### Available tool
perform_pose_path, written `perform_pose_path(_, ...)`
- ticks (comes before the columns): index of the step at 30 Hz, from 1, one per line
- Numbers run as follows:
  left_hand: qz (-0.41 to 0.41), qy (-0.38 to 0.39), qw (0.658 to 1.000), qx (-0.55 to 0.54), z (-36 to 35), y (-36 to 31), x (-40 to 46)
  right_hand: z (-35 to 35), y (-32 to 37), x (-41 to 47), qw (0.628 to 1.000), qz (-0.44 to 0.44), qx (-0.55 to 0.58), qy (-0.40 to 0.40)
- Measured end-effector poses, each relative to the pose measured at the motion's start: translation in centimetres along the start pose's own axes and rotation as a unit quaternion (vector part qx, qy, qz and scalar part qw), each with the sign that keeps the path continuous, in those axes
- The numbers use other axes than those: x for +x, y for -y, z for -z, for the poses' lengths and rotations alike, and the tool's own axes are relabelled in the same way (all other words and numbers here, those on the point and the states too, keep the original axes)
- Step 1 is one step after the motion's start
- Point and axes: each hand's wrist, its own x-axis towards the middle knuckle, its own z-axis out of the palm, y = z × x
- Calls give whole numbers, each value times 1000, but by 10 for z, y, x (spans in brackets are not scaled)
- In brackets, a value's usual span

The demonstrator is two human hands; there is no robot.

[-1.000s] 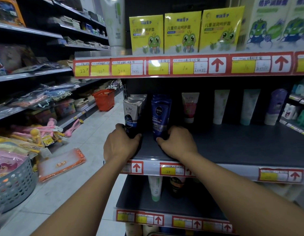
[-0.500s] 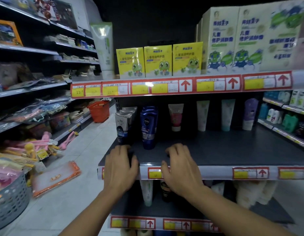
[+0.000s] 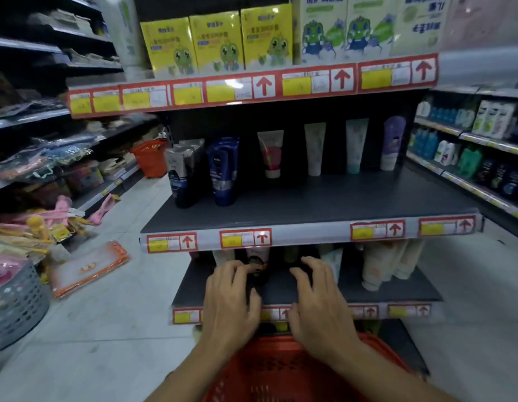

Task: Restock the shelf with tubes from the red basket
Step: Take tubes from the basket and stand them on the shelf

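Dropping away from the shelf, I see my left hand and right hand now empty, fingers spread, above the red basket. The dark tubes stand placed at the shelf's left; I judge a fresh pick comes next.

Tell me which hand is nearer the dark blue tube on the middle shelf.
Left. The left hand sits almost directly below the dark blue tube, one shelf down; the right hand is lower and farther right.
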Motion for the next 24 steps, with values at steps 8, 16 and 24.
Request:
perform_pose_path(8,28,119,992,-27,-49,-13,-64,-38,-36,-69,997,-45,-10,62)
perform_pose_path(16,107,261,959,-15,-100,2,-117,-94,-90,-123,979,-83,-58,175)
perform_pose_path(24,294,469,833,-3,-149,40,-184,-151,-127,-174,816,-198,-58,541)
